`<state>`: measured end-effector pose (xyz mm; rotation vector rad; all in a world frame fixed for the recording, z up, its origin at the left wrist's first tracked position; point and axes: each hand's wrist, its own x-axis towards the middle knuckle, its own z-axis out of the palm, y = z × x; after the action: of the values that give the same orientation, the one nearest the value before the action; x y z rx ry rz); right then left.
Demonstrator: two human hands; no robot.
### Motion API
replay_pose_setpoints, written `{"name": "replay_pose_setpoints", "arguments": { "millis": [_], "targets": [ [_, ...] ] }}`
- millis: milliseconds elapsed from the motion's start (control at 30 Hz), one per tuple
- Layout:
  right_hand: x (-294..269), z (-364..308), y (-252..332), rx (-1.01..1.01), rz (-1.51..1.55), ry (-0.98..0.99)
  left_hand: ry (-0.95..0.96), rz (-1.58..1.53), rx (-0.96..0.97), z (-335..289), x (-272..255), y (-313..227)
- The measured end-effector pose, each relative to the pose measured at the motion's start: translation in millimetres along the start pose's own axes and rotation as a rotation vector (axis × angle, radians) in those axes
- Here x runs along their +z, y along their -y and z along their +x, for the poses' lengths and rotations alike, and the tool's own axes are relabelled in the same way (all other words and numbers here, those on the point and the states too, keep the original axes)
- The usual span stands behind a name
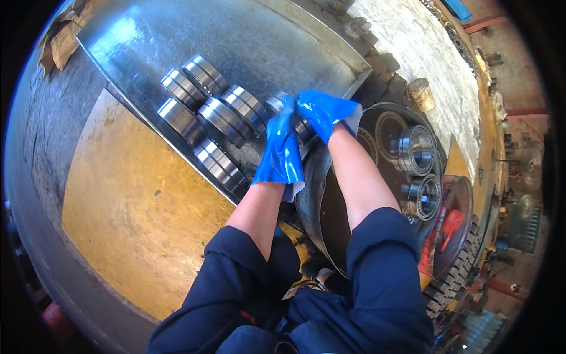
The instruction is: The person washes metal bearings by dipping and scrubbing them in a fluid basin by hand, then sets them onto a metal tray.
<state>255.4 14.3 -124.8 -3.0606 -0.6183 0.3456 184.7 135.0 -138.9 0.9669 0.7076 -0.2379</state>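
Wears shiny blue gloves [280, 168] on both hands, below dark-blue rolled sleeves [383, 242] and bare forearms [362, 177]. Has the left hand [283, 131] and the right hand [322, 112] close together, touching a steel bearing [303, 130] near the lower-right edge of a grey metal tray [253, 44]. Cannot tell how far either grip is closed — fingers mostly out of sight.

Just left of the gloves, along the tray's lower-left edge, six more bearings [223, 121], bunched closely, with bright grooved outer sides. Right of the tray, beneath the right forearm, a dark round container [311, 197], with at least two open-centred bearings [405, 153] inside, near its right rim. Just beyond that rim, a red tub [433, 253] with a red scoop [452, 224] in it, and a black treaded band [457, 277] alongside.

Farther out: left of the tray, a worn yellow surface [127, 194]; past its right corner, a small brown cylinder [421, 95] and a pale sheet [430, 41].
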Motion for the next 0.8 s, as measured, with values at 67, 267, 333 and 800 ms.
{"name": "replay_pose_setpoints", "arguments": {
  "millis": [67,267,333,800],
  "targets": [
    [6,-3,-4,0.072,0.147,-0.042,-0.078,-0.039,-0.086,6,5,7],
    [-38,-17,53,0.289,0.369,0.086,-0.060,-0.002,-0.120,5,-20,1],
    [-18,-2,31,0.276,0.527,0.095,0.071,-0.051,-0.045,-10,-12,-1],
    [-72,-300,64,0.449,1.622,-0.299,0.381,0.100,0.304,-156,43,-76]
  ]
}}
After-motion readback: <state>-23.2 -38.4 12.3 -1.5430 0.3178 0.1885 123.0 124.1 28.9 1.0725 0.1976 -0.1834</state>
